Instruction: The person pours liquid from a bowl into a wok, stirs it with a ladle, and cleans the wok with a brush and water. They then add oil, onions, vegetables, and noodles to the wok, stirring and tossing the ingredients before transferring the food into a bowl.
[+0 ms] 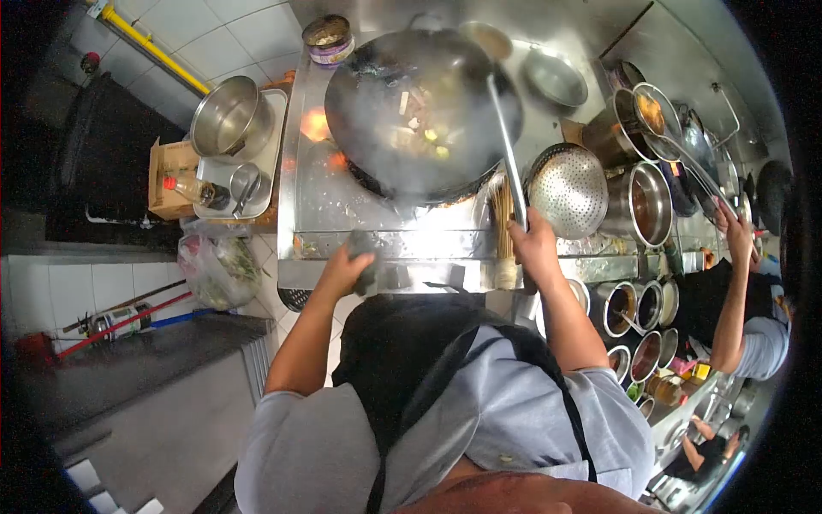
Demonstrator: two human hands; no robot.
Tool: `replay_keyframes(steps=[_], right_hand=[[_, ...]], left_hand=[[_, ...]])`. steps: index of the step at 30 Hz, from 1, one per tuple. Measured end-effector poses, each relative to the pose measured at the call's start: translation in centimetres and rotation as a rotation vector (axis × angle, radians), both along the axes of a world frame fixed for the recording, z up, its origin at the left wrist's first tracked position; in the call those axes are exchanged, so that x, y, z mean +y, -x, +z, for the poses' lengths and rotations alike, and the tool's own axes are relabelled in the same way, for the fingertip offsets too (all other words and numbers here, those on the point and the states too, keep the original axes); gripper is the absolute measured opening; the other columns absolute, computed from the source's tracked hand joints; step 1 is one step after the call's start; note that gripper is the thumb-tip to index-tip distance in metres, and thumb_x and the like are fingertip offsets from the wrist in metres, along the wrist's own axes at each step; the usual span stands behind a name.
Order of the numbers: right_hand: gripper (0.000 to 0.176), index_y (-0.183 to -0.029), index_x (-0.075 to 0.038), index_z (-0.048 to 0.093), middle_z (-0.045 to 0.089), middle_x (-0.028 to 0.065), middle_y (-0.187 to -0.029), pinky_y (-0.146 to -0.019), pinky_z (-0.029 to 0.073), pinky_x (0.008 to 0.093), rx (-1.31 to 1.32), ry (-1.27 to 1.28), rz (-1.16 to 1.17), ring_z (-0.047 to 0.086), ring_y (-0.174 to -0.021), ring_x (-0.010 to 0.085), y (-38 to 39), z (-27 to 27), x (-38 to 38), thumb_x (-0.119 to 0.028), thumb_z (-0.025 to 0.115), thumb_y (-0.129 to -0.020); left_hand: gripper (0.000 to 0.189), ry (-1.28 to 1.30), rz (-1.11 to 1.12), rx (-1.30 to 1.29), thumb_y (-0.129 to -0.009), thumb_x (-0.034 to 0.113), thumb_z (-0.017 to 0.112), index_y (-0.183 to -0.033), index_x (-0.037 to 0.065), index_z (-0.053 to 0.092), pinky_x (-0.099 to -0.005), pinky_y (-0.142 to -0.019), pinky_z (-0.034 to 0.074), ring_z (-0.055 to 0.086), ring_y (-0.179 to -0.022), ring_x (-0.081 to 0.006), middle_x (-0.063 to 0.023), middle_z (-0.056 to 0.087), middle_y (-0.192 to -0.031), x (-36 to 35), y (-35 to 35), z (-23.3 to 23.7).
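A large black wok [342, 111] sits on the steel stove, with flames at its left side. Pale and yellowish food pieces [417, 128] lie inside, blurred by steam. My right hand [535, 247] is closed round the handle of a long metal cooking utensil [507, 141], which reaches up over the wok's right side. I cannot make out its head. At the stove's front edge, my left hand [344, 270] grips a dark grey-green cloth [366, 265], below the wok and apart from it. A bamboo wok brush [503, 218] stands beside my right hand.
Right of the wok are a perforated strainer [568, 193] and steel pots [648, 206]. A co-worker's hand [735, 227] holds a long-handled utensil with orange food. Left stand a steel pot [227, 116], a bottle [199, 190] and a bag of greens [221, 267].
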State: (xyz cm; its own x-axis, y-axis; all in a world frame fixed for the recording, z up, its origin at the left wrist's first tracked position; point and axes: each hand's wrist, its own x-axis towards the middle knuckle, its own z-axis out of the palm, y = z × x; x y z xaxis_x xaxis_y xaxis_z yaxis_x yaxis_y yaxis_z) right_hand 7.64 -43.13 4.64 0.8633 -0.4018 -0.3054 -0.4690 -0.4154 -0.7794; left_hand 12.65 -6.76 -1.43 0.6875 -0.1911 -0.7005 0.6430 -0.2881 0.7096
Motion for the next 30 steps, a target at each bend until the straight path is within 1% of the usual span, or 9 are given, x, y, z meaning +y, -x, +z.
replay_keyframes(steps=[1,3,8,10,14,16,20,25,30], right_hand=[[0.016,-0.097,-0.002,0.056,0.054,0.0047,-0.061,-0.04,0.039,0.031,-0.055,-0.008,-0.043,0.049,-0.044,0.0125,0.6,0.0,1.0,-0.016,0.063,-0.094],[0.02,-0.104,-0.002,0.057,0.058,0.0094,-0.066,-0.046,0.044,0.0339,0.002,-0.019,-0.06,0.055,-0.05,0.0168,1.3,0.7,1.8,-0.019,0.063,-0.094],[0.028,-0.113,-0.002,0.06,0.064,0.0142,-0.074,-0.055,0.05,0.037,-0.057,0.092,-0.086,0.062,-0.057,0.0218,4.2,0.1,4.8,-0.023,0.063,-0.094],[0.028,-0.113,-0.002,0.061,0.064,0.0132,-0.077,-0.055,0.049,0.035,-0.087,0.148,-0.091,0.061,-0.057,0.0196,5.3,0.7,7.1,-0.022,0.063,-0.094],[0.029,-0.115,0.001,0.06,0.059,0.0059,-0.071,-0.049,0.044,0.0298,-0.072,-0.392,-0.3,0.056,-0.052,0.0137,6.9,3.4,12.2,-0.02,0.063,-0.095],[0.025,-0.117,-0.002,0.057,0.048,-0.0009,-0.069,-0.045,0.041,0.0255,-0.099,-0.592,-0.334,0.044,-0.049,0.0095,8.3,4.4,13.0,-0.015,0.062,-0.095],[0.027,-0.117,-0.004,0.057,0.047,0.0008,-0.067,-0.046,0.04,0.0264,-0.266,-1.051,-0.411,0.045,-0.046,0.0119,14.6,6.3,14.0,-0.014,0.063,-0.093],[0.046,-0.136,-0.003,0.052,0.049,0.0017,-0.068,-0.046,0.044,0.0263,-0.379,-0.844,-0.612,0.049,-0.047,0.0117,24.8,6.7,12.7,-0.012,0.061,-0.091],[0.047,-0.135,-0.001,0.052,0.05,-0.0002,-0.066,-0.045,0.044,0.0253,-0.279,-0.427,-0.819,0.051,-0.046,0.0112,33.6,6.3,9.1,-0.009,0.06,-0.089]], left_hand=[[0.055,0.002,-0.01,-0.002,-0.088,0.031,0.073,-0.126,-0.004,0.056,-0.043,-0.086,0.053,0.067,-0.099,-0.0281,-0.0168,0.068,-0.111,1.9,0.8,-1.4],[0.051,-0.531,-0.357,-0.415,-0.085,0.025,0.071,-0.123,-0.004,0.055,-0.0482,-0.096,0.048,0.062,-0.111,-0.0377,-0.0217,0.063,-0.119,5.2,2.8,-6.1],[0.056,-0.776,-0.608,-0.479,-0.082,0.025,0.075,-0.128,0.0,0.055,-0.0525,-0.099,0.044,0.055,-0.117,-0.0402,-0.0227,0.057,-0.126,6.7,3.8,-7.1],[0.063,-0.725,-0.522,-0.804,-0.082,0.026,0.075,-0.135,0.0,0.053,-0.0526,-0.103,0.041,0.053,-0.12,-0.0401,-0.0221,0.055,-0.129,7.4,4.1,-7.2],[0.067,-0.533,-0.474,-1.007,-0.085,0.024,0.073,-0.142,0.0,0.048,-0.0536,-0.111,0.036,0.047,-0.129,-0.041,-0.023,0.049,-0.14,9.9,4.9,-10.2],[0.065,-0.529,-0.696,-1.168,-0.088,0.019,0.068,-0.145,-0.002,0.045,-0.0539,-0.117,0.029,0.039,-0.14,-0.0422,-0.0245,0.041,-0.151,11.1,5.4,-13.4],[0.063,-0.511,-0.964,-1.238,-0.091,0.016,0.064,-0.147,-0.004,0.042,-0.0543,-0.12,0.026,0.032,-0.145,-0.0426,-0.0254,0.033,-0.157,11.3,5.0,-12.6],[0.063,-0.579,-0.93,-1.219,-0.099,0.021,0.051,-0.153,-0.005,0.029,-0.0544,-0.121,0.02,0.025,-0.148,-0.0418,-0.0254,0.024,-0.161,11.4,5.2,-11.8],[0.065,-0.607,-0.906,-1.185,-0.1,0.021,0.048,-0.156,-0.003,0.023,-0.0543,-0.122,0.016,0.019,-0.15,-0.042,-0.0243,0.017,-0.163,9.8,6.4,-10.2]])
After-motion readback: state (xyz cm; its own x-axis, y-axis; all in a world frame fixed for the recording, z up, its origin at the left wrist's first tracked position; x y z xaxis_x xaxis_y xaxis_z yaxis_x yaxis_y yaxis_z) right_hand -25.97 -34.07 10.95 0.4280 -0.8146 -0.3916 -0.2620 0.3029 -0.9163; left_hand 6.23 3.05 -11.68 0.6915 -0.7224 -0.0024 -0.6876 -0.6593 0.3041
